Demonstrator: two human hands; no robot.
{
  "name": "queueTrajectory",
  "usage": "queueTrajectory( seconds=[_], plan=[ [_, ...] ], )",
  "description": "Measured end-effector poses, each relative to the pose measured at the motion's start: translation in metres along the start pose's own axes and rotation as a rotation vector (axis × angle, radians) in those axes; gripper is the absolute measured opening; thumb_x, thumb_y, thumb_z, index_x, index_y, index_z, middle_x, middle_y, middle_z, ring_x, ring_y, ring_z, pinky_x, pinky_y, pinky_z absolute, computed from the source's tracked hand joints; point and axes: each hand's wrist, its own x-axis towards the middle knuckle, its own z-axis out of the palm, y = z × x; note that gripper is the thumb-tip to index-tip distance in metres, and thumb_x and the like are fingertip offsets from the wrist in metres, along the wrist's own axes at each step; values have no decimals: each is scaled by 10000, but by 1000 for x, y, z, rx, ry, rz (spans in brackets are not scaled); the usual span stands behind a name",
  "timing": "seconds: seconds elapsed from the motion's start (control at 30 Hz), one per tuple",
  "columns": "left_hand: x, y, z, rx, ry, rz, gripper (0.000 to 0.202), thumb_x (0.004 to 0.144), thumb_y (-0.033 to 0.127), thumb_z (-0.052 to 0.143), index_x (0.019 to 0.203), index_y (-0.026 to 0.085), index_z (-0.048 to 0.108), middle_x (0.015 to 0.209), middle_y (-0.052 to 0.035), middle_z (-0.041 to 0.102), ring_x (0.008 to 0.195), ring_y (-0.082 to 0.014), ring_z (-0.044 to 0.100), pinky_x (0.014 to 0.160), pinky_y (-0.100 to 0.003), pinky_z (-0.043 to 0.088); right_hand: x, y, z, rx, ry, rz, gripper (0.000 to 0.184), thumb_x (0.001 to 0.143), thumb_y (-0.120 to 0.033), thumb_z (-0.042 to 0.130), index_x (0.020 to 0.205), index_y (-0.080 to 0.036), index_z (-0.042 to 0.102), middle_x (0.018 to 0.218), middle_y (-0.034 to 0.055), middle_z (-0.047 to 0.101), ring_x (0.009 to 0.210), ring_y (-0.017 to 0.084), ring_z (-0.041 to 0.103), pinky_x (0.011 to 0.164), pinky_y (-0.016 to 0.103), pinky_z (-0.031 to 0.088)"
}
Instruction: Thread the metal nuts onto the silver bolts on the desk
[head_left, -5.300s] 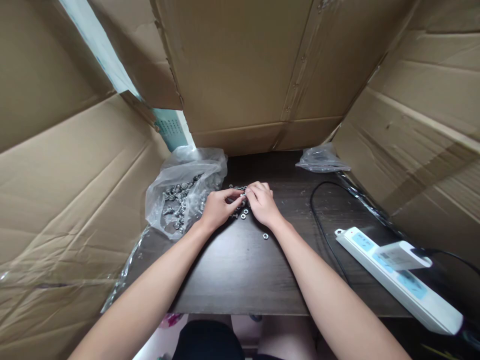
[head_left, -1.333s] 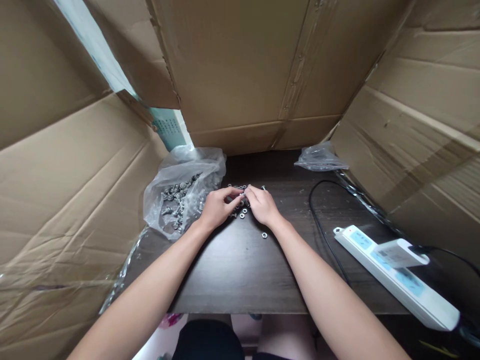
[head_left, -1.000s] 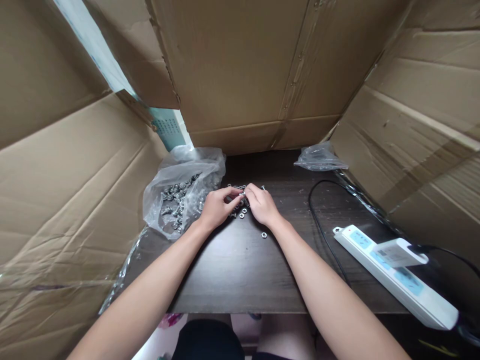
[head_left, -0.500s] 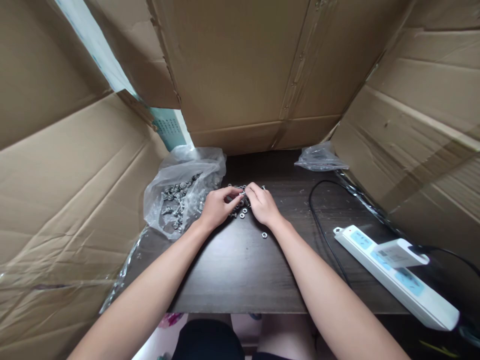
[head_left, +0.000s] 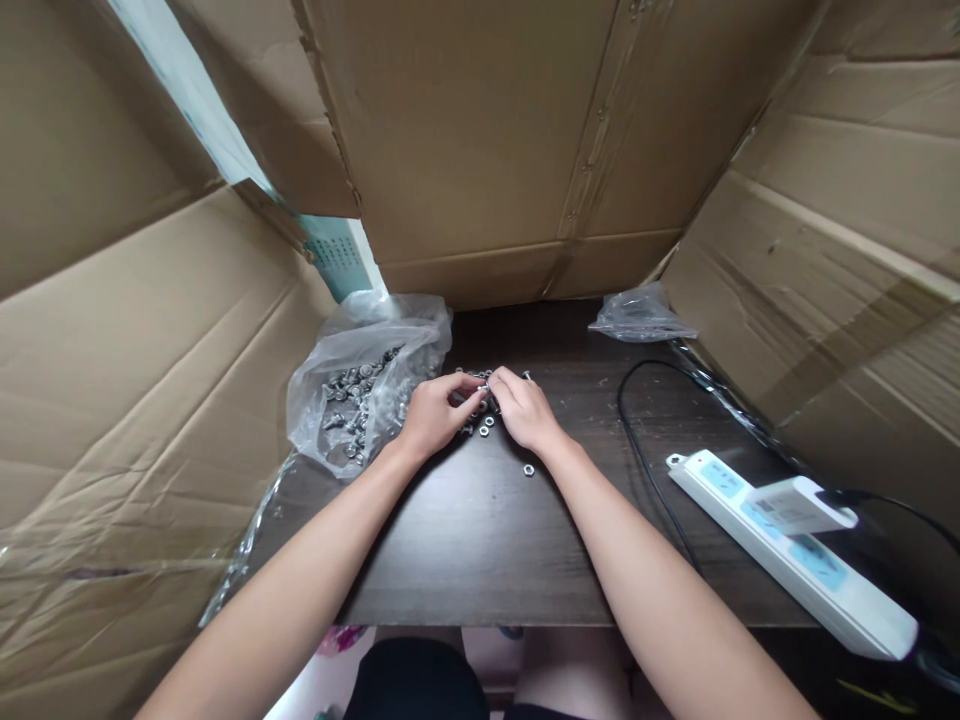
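Over a small pile of loose metal hardware, my left hand [head_left: 442, 410] pinches a small silvery bolt [head_left: 483, 388] between thumb and fingertips. My right hand [head_left: 523, 408] is closed in a pinch at the bolt's other end; its fingers cover whatever they grip there. Bolts and hex nuts lie beneath and around both hands, partly hidden. Two hex nuts [head_left: 484, 431] show just in front of the pile. A single nut [head_left: 529, 470] lies apart, nearer me, by my right wrist.
A clear plastic bag [head_left: 307, 420] full of bolts lies open at left. Another plastic bag [head_left: 641, 315] is at the back right. A white power strip [head_left: 795, 560] with a plugged-in adapter and black cable [head_left: 626, 420] occupies the right. Cardboard walls [head_left: 487, 140] enclose the dark table [head_left: 480, 560].
Both hands stay in nearly the same place, still pinched together over the pile. Only slight finger movement shows around the bolt.
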Motion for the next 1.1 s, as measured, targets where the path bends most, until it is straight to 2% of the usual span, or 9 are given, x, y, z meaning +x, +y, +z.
queueTrajectory(
  seconds=[0.3, 0.43, 0.6, 1.1],
  plan=[
    [0, 0, 0, 2, 3, 8, 159, 903, 291, 673, 995, 204, 768, 903, -23, 792, 764, -167, 724, 726, -269, 574, 2, -1, 1, -74, 1, -3, 343, 1025, -401, 330, 794, -230, 517, 738, 33, 617, 699, 208, 569, 643, 288, 299],
    [1, 0, 0, -14, 3, 0, 160, 902, 276, 677, 1007, 203, 772, 912, -21, 792, 773, -160, 728, 726, -255, 574, 1, -2, 0, -18, 13, -11, 303, 1014, -406, 361, 852, -233, 550, 786, 29, 638, 752, 213, 592, 676, 282, 331],
    [0, -1, 1, -15, 0, -5, 162, 898, 286, 679, 1004, 207, 774, 923, -22, 794, 770, -163, 728, 726, -261, 583, 1, -1, 0, -9, -1, 21, 237, 983, -338, 394, 903, -236, 592, 825, 28, 664, 789, 221, 609, 708, 285, 362],
    [0, 0, 0, -10, -2, 15, 161, 901, 286, 673, 995, 197, 769, 909, -21, 792, 764, -160, 726, 715, -256, 576, 2, -2, 1, -110, -12, 5, 346, 1033, -387, 315, 805, -230, 521, 776, 58, 638, 744, 231, 595, 655, 301, 288]
  ],
)
